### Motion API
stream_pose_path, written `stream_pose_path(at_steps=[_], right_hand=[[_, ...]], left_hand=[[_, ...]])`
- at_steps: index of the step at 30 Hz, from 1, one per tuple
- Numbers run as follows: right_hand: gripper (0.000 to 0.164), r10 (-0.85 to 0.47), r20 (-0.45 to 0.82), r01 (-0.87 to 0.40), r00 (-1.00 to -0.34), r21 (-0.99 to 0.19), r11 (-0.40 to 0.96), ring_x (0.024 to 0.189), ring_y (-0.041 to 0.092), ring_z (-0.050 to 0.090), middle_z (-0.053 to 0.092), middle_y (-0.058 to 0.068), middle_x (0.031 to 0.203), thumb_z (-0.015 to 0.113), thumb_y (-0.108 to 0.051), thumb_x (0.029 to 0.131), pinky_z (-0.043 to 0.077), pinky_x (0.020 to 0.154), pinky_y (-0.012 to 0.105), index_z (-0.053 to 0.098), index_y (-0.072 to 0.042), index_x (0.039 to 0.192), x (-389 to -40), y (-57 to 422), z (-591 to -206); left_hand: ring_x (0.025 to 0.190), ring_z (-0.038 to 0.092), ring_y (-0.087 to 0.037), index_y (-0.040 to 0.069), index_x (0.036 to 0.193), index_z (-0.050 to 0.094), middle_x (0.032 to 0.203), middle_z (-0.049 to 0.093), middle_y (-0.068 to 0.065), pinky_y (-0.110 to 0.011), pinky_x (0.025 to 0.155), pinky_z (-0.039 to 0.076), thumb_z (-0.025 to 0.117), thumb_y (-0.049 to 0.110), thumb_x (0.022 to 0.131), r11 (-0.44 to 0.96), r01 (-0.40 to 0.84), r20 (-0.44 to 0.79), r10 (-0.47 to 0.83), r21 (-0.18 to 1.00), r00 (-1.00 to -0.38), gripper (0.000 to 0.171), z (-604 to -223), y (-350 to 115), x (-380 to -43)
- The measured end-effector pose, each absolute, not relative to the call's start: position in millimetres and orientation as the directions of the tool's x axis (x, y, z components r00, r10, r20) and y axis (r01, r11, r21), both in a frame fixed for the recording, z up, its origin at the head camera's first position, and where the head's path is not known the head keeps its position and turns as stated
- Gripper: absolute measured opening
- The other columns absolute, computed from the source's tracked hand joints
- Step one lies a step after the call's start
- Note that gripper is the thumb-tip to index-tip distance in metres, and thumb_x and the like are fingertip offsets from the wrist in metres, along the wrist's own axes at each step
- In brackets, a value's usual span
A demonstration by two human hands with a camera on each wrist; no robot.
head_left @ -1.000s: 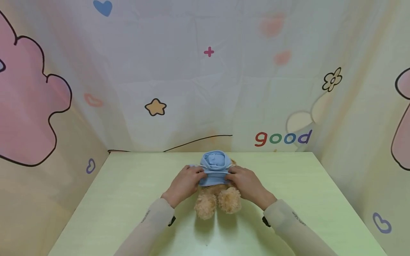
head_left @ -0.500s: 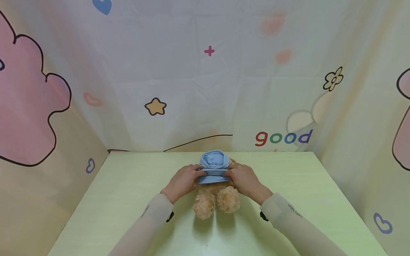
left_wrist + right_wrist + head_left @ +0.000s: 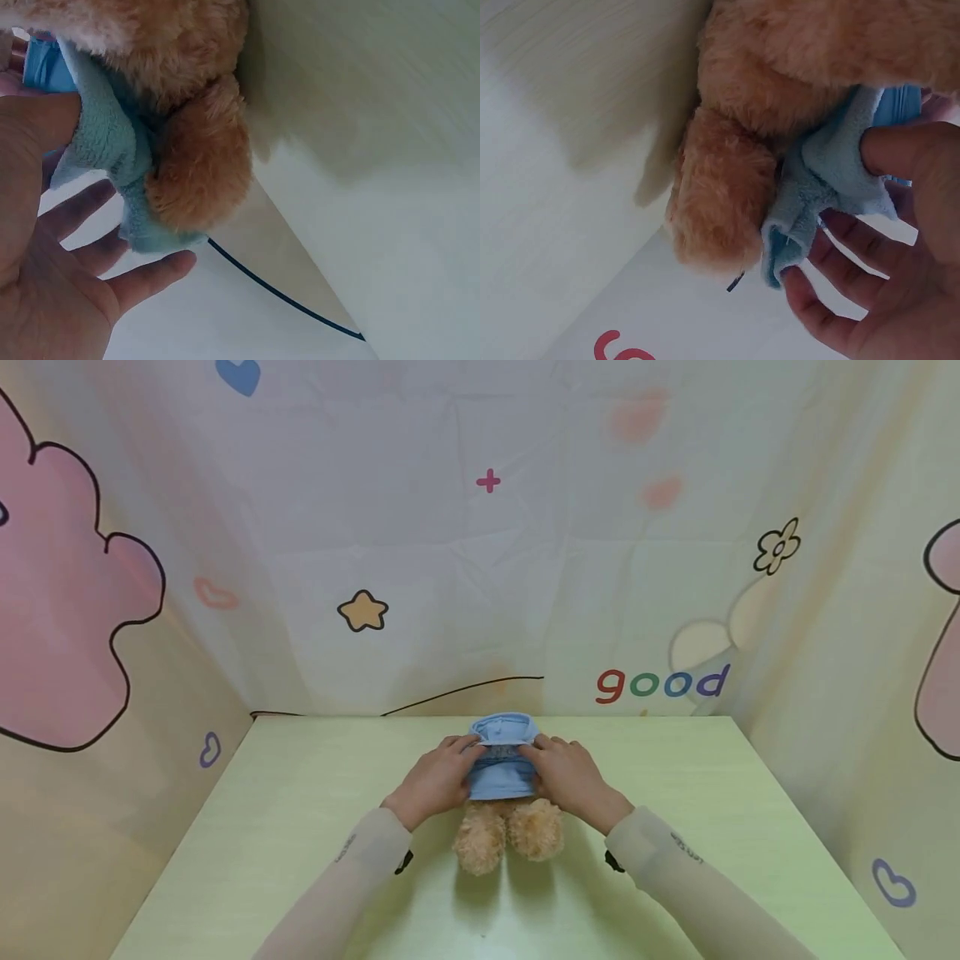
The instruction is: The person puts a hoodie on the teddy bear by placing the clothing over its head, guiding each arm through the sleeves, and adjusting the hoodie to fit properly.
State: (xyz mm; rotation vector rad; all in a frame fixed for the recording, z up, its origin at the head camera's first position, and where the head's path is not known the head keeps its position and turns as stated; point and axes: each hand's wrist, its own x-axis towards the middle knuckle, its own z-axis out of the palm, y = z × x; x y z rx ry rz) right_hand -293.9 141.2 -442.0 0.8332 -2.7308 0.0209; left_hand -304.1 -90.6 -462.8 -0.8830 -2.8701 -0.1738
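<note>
A tan plush toy with two fluffy legs sits on the table, partly covered by a light blue hooded top. At the left side of the top, my left hand pinches its cloth. My right hand grips the opposite side the same way. In the left wrist view the thumb lies against the fleecy inner face of the cloth, other fingers spread outside. The right wrist view shows a furry limb beside the pinched fabric. The toy's head is hidden in the head view.
The pale green table meets a printed cloth backdrop just behind the toy. Similar printed cloth stands at the left and right sides.
Both hands have shifted slightly upward along the top. The hood's round opening has folded narrower, and a longer stretch of blue cloth shows below the fingers.
</note>
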Motion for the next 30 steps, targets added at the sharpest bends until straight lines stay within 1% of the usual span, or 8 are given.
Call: stream_pose_path(at_steps=[4,8,11,17,22,25,30], right_hand=[[0.042,-0.535,0.284,-0.54,-0.796,0.067,0.839,0.087,0.026,0.061,0.063,0.007,0.108,0.073,-0.016,0.084,0.052,0.059,0.041,0.064,-0.018,0.125,-297.7,142.7,-440.5],[0.044,-0.546,0.269,-0.552,-0.794,0.061,0.832,0.084,0.026,0.062,0.063,0.009,0.109,0.073,-0.019,0.086,0.053,0.059,0.039,0.062,-0.017,0.129,-303.1,144.4,-438.4],[0.045,-0.545,0.238,-0.554,-0.804,0.032,0.832,0.081,0.024,0.062,0.063,0.009,0.107,0.07,-0.019,0.088,0.053,0.06,0.039,0.06,-0.017,0.131,-307.3,144.3,-435.1],[0.046,-0.529,0.163,-0.539,-0.833,-0.018,0.842,0.079,0.021,0.06,0.061,0.007,0.108,0.064,-0.02,0.092,0.052,0.062,0.038,0.056,-0.02,0.138,-315.6,139.5,-430.2],[0.046,-0.527,0.138,-0.536,-0.839,-0.04,0.843,0.08,0.021,0.061,0.061,0.007,0.11,0.062,-0.018,0.093,0.052,0.065,0.04,0.055,-0.02,0.139,-321.5,132.7,-431.0],[0.046,-0.532,0.137,-0.541,-0.836,-0.037,0.84,0.082,0.023,0.062,0.062,0.007,0.113,0.062,-0.018,0.093,0.053,0.067,0.041,0.055,-0.018,0.139,-323.7,129.5,-430.8],[0.045,-0.526,0.166,-0.537,-0.834,-0.022,0.843,0.082,0.025,0.064,0.062,0.008,0.114,0.063,-0.018,0.092,0.054,0.065,0.042,0.056,-0.017,0.137,-326.6,128.8,-425.2]], left_hand=[[0.136,0.047,-0.031,0.017,0.146,0.046,0.155,0.04,-0.009,-0.045,0.088,0.055,0.063,0.017,0.093,0.831,0.549,0.147,0.534,0.091,-0.833,0.056,-460.4,-91.8,-308.3],[0.133,0.049,-0.032,0.019,0.148,0.043,0.155,0.039,-0.009,-0.046,0.083,0.055,0.062,0.019,0.094,0.833,0.542,0.133,0.528,0.109,-0.839,0.058,-457.3,-93.8,-312.9],[0.13,0.052,-0.032,0.02,0.148,0.042,0.154,0.04,-0.008,-0.047,0.082,0.055,0.062,0.019,0.094,0.834,0.539,0.136,0.524,0.118,-0.841,0.057,-454.5,-95.7,-316.7],[0.126,0.055,-0.032,0.02,0.148,0.043,0.153,0.043,-0.008,-0.047,0.083,0.055,0.061,0.017,0.095,0.838,0.525,0.126,0.51,0.149,-0.851,0.057,-453.3,-101.2,-326.3],[0.12,0.059,-0.03,0.02,0.148,0.043,0.15,0.045,-0.008,-0.045,0.083,0.055,0.061,0.015,0.094,0.848,0.509,0.115,0.496,0.148,-0.861,0.058,-459.2,-106.9,-332.9],[0.12,0.06,-0.029,0.021,0.149,0.042,0.15,0.045,-0.008,-0.044,0.083,0.055,0.061,0.016,0.094,0.855,0.501,0.109,0.489,0.134,-0.865,0.058,-460.7,-109.0,-335.6],[0.119,0.061,-0.029,0.021,0.15,0.041,0.15,0.046,-0.008,-0.045,0.084,0.055,0.061,0.017,0.094,0.859,0.498,0.135,0.483,0.121,-0.865,0.059,-452.5,-109.7,-337.7]])
